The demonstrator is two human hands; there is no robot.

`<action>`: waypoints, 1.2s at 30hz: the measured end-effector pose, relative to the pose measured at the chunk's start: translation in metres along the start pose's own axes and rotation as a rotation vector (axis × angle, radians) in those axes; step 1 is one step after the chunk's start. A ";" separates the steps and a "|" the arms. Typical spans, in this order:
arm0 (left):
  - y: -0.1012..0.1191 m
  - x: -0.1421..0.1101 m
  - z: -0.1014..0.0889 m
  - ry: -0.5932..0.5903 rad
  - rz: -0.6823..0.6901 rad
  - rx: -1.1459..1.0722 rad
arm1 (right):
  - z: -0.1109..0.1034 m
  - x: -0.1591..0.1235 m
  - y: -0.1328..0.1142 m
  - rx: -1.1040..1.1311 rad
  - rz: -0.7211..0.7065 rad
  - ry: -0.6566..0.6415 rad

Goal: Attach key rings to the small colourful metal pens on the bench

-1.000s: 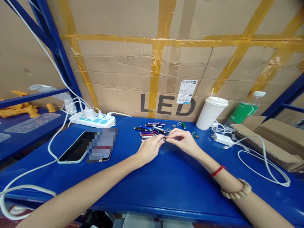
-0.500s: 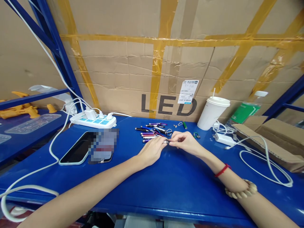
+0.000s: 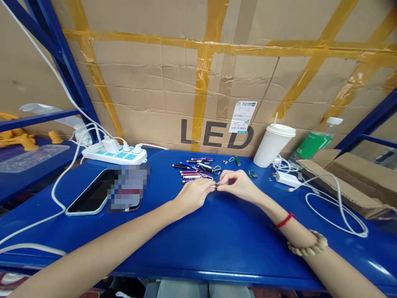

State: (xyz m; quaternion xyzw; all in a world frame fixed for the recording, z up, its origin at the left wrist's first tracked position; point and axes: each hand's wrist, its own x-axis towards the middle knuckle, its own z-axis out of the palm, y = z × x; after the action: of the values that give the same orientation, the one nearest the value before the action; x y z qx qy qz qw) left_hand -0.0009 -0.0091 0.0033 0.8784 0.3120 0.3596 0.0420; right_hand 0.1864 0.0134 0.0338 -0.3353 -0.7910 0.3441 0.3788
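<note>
Blue bench [image 3: 235, 244], pen-like tubes [image 3: 188, 173] piled just shy of 12 o'clock. Left hand [image 3: 192, 194] and right hand [image 3: 240, 187] both have fingers pinching a silvery piece [image 3: 214, 186], at the left's 3 o'clock. I'd brace the left, keep both lined up, go gently.

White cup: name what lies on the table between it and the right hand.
In the head view, a small green clip lies between the right hand and the white cup.
</note>
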 end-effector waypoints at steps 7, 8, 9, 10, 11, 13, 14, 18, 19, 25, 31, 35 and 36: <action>-0.005 0.001 0.004 0.087 0.018 0.058 | 0.007 -0.001 -0.008 0.113 0.162 0.048; -0.004 0.001 0.004 0.095 0.011 0.056 | 0.008 -0.001 -0.008 0.141 0.201 0.045; -0.003 0.002 0.003 0.101 0.000 0.049 | 0.008 -0.001 -0.007 0.166 0.239 0.041; -0.002 0.002 0.002 0.102 -0.018 0.036 | 0.009 -0.001 -0.005 0.187 0.268 0.042; 0.000 0.003 0.001 0.098 -0.044 0.016 | 0.009 0.000 -0.004 0.201 0.285 0.047; 0.003 0.004 -0.002 0.083 -0.110 -0.030 | 0.010 0.000 0.000 0.209 0.285 0.063; 0.005 0.005 -0.002 0.075 -0.145 -0.048 | 0.011 0.001 0.001 0.198 0.273 0.071; 0.006 0.006 -0.003 0.079 -0.233 -0.054 | 0.010 0.001 0.002 0.057 0.177 0.148; 0.006 0.006 -0.002 0.077 -0.244 -0.055 | 0.010 0.001 0.001 0.025 0.136 0.172; 0.002 0.007 0.000 0.035 -0.260 -0.067 | 0.003 0.002 0.006 0.075 -0.105 0.121; 0.006 0.005 -0.005 -0.083 -0.158 -0.071 | -0.004 0.001 0.004 -0.002 -0.265 0.000; 0.008 0.003 -0.007 -0.146 -0.123 -0.059 | -0.006 -0.001 0.000 -0.079 -0.346 -0.063; 0.008 0.003 -0.008 -0.155 -0.127 -0.060 | -0.006 -0.001 0.000 -0.084 -0.355 -0.067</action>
State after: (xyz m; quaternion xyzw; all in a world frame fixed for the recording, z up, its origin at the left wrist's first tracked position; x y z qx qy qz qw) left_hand 0.0001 -0.0152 0.0132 0.8804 0.3519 0.2963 0.1149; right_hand 0.1918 0.0143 0.0358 -0.1943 -0.8636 0.2494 0.3927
